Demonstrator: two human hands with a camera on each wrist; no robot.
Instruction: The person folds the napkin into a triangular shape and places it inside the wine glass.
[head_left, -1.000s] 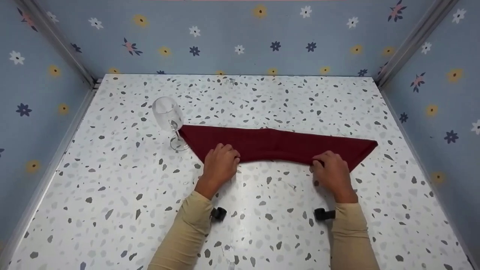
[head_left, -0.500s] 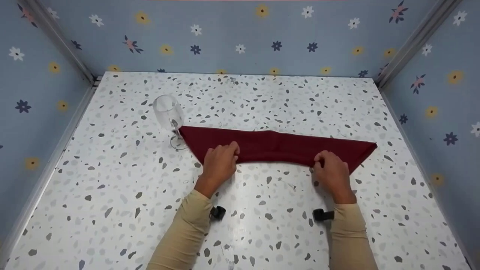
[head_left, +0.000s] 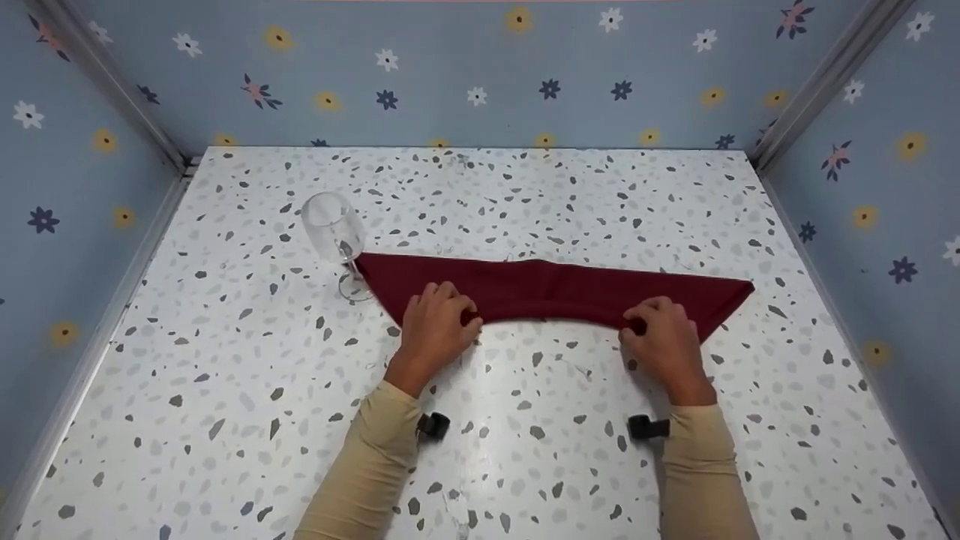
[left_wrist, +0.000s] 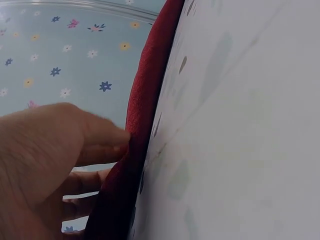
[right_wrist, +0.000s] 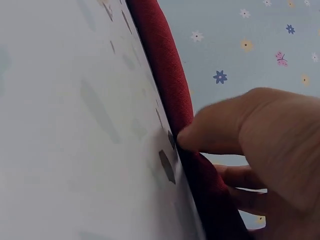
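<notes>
A dark red cloth napkin [head_left: 540,289], folded into a long trapezoid, lies on the speckled table. My left hand [head_left: 436,330] pinches its near edge left of the middle, thumb at the front and fingers over the top. At the right part of the same edge, my right hand [head_left: 664,341] pinches the fabric in a like way. Between the hands the near edge bows away from me. In the left wrist view this edge of the napkin [left_wrist: 145,80] looks thick and rounded, with the thumb against it. The right wrist view has the thumb at the rounded napkin edge [right_wrist: 172,75] too.
A clear stemmed wine glass [head_left: 334,229] stands at the napkin's far left corner, its foot close beside the cloth. Blue flowered walls [head_left: 480,67] enclose the white speckled table [head_left: 525,465] at the back and both sides.
My left thumb has come down to the near edge, and its fingers have shifted on the cloth. The near edge bows slightly more. The right hand has barely moved; the glass stays put.
</notes>
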